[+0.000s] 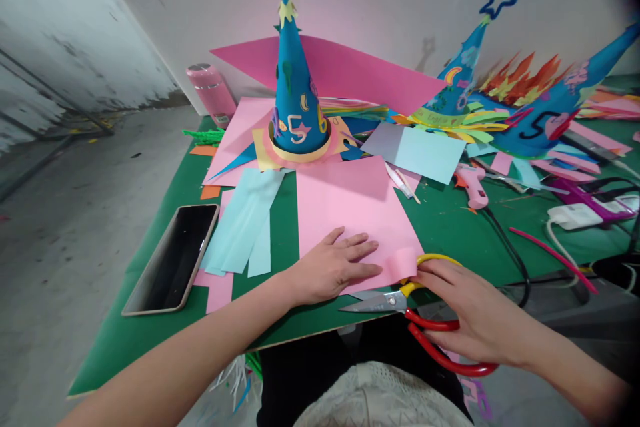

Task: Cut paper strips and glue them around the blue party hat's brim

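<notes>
My left hand (333,268) lies flat with fingers spread on a sheet of light pink paper (345,197) near the table's front edge. My right hand (467,303) is closed on scissors (387,302) with one yellow and one red handle, their blades pointing left and parted along the sheet's near edge. A curled bit of pink paper (404,261) rises beside my right fingertips. Behind the sheet stands a blue cone hat (295,93) bearing a 5, with a yellow fuzzy shape on top. Light blue paper strips (245,220) lie left of the sheet.
A phone (173,257) lies at the left of the green table (125,340). A pink bottle (213,93) stands behind. To the right are a pink glue gun (471,187) with its cord, further cone hats (457,77) and paper scraps.
</notes>
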`<state>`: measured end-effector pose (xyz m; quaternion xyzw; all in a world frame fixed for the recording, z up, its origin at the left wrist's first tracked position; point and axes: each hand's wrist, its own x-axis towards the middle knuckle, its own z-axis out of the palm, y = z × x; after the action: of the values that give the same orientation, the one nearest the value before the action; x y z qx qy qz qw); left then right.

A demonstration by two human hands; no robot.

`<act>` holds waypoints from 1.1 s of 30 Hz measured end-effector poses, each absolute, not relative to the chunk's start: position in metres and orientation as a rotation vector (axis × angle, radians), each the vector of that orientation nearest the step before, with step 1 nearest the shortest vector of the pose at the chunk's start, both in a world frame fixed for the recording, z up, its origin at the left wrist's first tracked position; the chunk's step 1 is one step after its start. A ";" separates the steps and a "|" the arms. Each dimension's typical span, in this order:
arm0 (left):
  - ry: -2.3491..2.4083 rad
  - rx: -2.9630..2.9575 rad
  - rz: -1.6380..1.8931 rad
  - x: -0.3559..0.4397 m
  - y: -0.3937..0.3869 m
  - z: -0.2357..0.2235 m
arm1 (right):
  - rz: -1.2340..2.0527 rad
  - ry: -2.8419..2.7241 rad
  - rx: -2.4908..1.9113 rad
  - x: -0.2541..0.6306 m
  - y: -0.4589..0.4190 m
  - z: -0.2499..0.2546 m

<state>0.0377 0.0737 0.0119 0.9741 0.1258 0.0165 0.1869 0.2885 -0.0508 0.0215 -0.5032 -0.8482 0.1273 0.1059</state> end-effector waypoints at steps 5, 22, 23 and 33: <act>0.363 2.724 0.051 0.038 0.072 0.014 | 0.408 -2.472 -1.482 0.282 -0.048 0.023; 0.427 2.789 0.073 0.016 0.082 0.013 | 0.415 -2.500 -1.494 0.278 -0.047 0.019; 0.425 2.793 0.075 0.017 0.081 0.012 | 0.419 -2.500 -1.494 0.277 -0.046 0.019; 0.417 2.840 0.099 0.016 0.082 0.008 | 0.485 -2.530 -1.451 0.271 -0.041 0.020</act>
<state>0.0163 0.0816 0.0082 0.9798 0.1439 0.0343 0.1345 0.2708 -0.0412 0.0200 -0.4886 -0.8521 0.1633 0.0926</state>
